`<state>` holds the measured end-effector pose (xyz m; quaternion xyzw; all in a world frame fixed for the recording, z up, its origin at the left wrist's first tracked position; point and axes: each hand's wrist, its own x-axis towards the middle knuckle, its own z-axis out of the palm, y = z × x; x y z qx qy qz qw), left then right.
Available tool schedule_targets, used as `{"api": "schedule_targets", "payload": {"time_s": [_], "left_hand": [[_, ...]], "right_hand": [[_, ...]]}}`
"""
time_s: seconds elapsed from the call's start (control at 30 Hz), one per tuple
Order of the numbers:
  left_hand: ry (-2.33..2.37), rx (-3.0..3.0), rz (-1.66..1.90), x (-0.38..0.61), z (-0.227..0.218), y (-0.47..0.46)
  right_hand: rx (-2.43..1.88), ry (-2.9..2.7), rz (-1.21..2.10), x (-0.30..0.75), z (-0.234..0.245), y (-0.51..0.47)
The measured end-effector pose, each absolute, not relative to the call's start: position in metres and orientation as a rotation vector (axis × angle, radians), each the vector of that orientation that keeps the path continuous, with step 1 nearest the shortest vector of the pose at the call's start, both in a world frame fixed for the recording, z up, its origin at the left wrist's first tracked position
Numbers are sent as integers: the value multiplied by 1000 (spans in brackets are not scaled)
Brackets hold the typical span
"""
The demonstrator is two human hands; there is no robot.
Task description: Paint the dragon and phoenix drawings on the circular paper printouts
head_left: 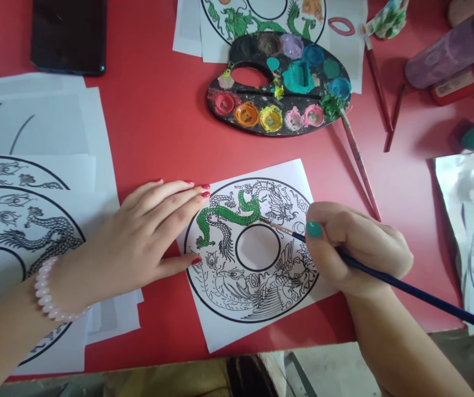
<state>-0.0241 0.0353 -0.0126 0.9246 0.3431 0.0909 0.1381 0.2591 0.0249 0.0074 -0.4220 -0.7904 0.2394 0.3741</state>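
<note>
A printed sheet [257,256] with a ring of dragon and phoenix outlines lies on the red table. Part of its dragon [229,214] is painted green. My right hand [355,248] is closed around a thin dark-blue paintbrush [410,286], whose tip touches the green area near the inner circle. Flat on the sheet's left edge rests my left hand [158,226], fingers stretched out and holding nothing. Beyond the sheet sits a black paint palette [220,82] with several colours in its wells. A second brush [359,160] leans with its bristles in the green well.
Stacked printed sheets [84,215] lie at left, below a black phone [69,36]. A partly painted sheet [262,25] is behind the palette. Two red-handled brushes [377,82], a purple bottle [447,52] and a red bottle [464,82] are at upper right.
</note>
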Motion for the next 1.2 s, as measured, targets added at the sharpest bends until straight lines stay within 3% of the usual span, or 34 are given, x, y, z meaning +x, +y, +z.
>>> {"api": "schedule_targets", "payload": {"time_s": [1.0, 1.2], "left_hand": [[1000, 2673, 251, -25, -14, 35], [987, 2686, 254, -25, -14, 34]], "right_hand": [[-1233, -1998, 456, 268, 11, 23], [-1152, -2024, 582, 268, 11, 24]]}}
